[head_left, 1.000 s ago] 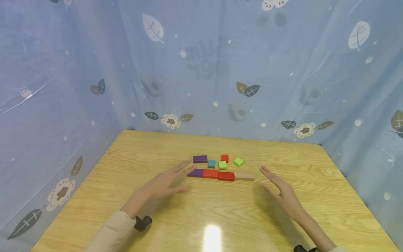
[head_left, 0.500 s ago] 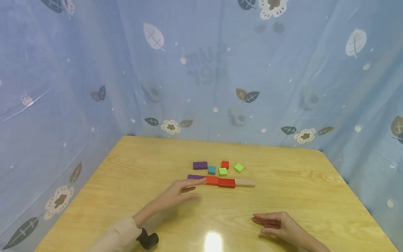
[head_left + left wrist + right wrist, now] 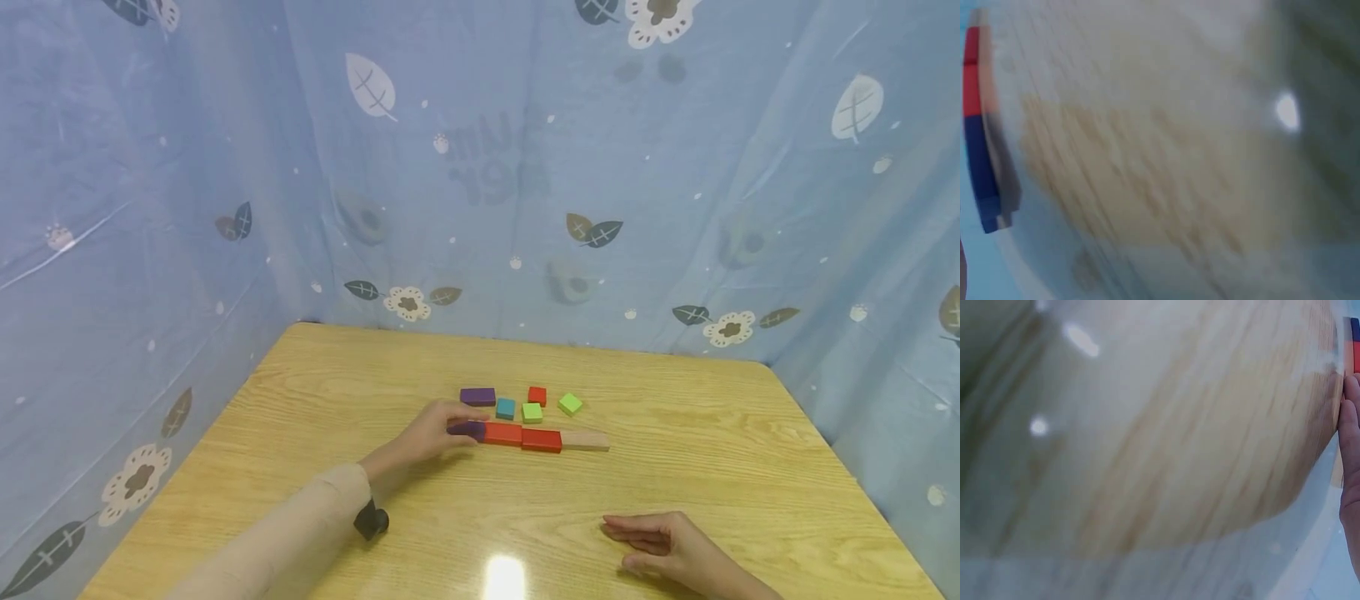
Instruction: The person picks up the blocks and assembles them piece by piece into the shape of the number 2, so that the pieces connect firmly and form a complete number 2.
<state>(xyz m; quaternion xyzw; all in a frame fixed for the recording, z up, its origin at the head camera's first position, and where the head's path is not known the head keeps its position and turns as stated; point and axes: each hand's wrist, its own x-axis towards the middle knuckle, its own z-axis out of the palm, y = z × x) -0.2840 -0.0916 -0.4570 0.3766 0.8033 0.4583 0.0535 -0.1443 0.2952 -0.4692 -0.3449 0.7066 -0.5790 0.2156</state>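
Note:
My left hand [image 3: 435, 432] is at the left end of a row of blocks, its fingers behind and thumb in front of a purple block [image 3: 467, 430]. Whether they press on it cannot be made out. In the left wrist view the purple block [image 3: 982, 156] shows with no fingers plainly on it. Two red blocks, the left [image 3: 503, 433] and the right [image 3: 542, 441], follow in the row, then a plain wooden block [image 3: 585, 441]. My right hand [image 3: 671, 546] rests low over the table at the front right, fingers loosely bent, holding nothing.
Behind the row lie a purple block [image 3: 477, 397], a blue block [image 3: 506, 408], a small red block [image 3: 537, 396] and two green blocks, one [image 3: 532, 412] square to the row and one [image 3: 570, 404] turned. A patterned blue curtain [image 3: 517, 183] encloses the wooden table [image 3: 375, 367].
My left hand has moved forward and down to the purple block at the row's left end. The right hand has drawn back toward the front right, its fingers bending in. The blocks stay put.

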